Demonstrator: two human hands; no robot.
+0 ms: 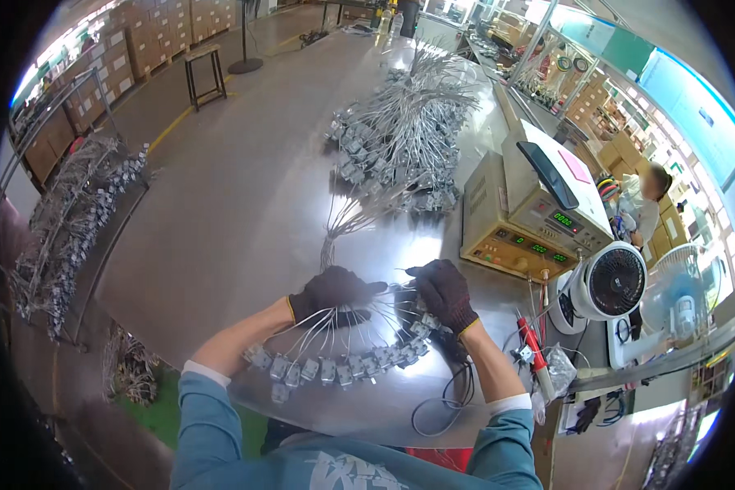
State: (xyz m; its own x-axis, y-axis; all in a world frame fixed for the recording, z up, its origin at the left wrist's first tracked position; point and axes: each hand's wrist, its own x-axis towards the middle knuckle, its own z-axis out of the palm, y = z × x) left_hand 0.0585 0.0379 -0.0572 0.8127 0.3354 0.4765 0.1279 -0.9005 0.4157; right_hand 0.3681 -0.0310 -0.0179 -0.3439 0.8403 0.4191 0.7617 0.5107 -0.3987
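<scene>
Both of my hands wear dark gloves over a shiny metal table [245, 204]. My left hand [332, 294] presses down on a bundle of thin grey wires [328, 245] where they fan out. The wires end in several small grey connector blocks [335, 371] lying in an arc near the table's front edge. My right hand [443, 292] pinches one wire end at the right side of that arc, fingers closed on it.
A large heap of similar wired parts [400, 139] lies farther back. A beige test instrument [531, 220] with green displays stands at right, beside a small white fan [608, 282] and a red probe [532, 343]. Another person [641, 204] sits beyond. A rack of wires [65, 220] hangs at left.
</scene>
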